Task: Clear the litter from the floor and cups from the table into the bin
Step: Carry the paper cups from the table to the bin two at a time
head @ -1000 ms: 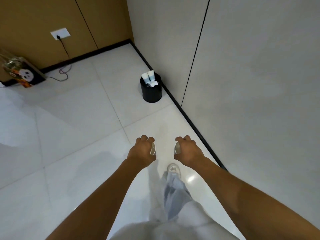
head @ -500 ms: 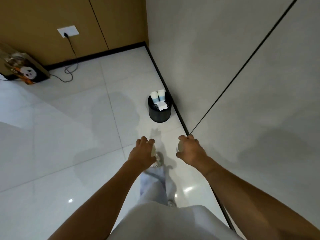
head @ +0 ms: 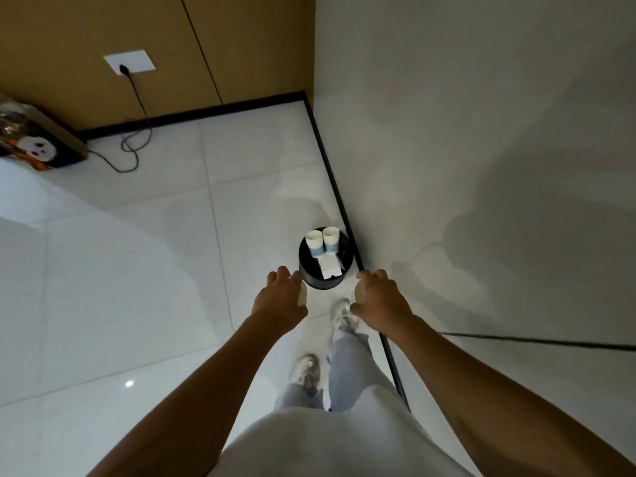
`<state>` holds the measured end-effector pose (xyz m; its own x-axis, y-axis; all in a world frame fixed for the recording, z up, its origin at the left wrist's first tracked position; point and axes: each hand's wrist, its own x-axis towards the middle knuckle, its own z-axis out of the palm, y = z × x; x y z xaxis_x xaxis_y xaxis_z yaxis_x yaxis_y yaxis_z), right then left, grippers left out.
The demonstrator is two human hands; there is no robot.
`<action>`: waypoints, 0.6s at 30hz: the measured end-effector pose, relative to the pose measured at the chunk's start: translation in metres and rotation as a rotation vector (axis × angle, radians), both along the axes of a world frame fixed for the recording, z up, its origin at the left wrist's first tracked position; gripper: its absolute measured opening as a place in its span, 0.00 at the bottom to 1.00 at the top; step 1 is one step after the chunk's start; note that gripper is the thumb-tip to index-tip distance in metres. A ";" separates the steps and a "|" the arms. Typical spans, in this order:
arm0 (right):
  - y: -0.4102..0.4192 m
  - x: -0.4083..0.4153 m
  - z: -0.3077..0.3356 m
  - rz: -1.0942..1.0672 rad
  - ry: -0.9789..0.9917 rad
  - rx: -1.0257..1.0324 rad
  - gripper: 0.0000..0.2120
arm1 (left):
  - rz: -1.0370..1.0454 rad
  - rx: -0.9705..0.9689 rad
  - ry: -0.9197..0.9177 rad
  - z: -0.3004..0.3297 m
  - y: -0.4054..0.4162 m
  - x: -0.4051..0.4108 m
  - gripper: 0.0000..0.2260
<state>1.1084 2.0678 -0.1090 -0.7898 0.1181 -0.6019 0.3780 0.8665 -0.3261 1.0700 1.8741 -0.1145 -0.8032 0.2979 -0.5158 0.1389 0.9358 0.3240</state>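
Observation:
A small black bin (head: 311,279) stands on the white tiled floor against the wall's dark skirting. Two white paper cups with blue bands (head: 322,243) and a white piece of paper (head: 331,267) stick up out of it. My left hand (head: 280,297) is shut on a white cup (head: 302,296), just left of the bin's near rim. My right hand (head: 380,299) is shut on another white cup (head: 360,292), just right of the bin. Only an edge of each held cup shows past the fingers.
A grey wall (head: 481,166) runs close along my right. A brown panelled wall with a socket (head: 130,62) and trailing black cable (head: 136,142) closes the far side. A dark box with a panda picture (head: 38,146) sits far left. My feet (head: 306,371) stand just before the bin.
I have walked nearer to the bin; it now sits right between and just beyond my hands. Both hands still hold their cups at the same spacing.

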 end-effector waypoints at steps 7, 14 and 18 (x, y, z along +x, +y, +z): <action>0.042 -0.128 -0.042 0.063 -0.039 0.029 0.30 | 0.205 0.031 -0.014 -0.046 0.036 -0.112 0.24; 0.053 -0.224 -0.101 0.084 -0.049 0.020 0.30 | 0.356 0.064 -0.062 -0.112 0.045 -0.194 0.29; 0.047 -0.265 -0.161 0.068 -0.035 -0.020 0.27 | 0.387 0.112 -0.021 -0.175 0.050 -0.230 0.29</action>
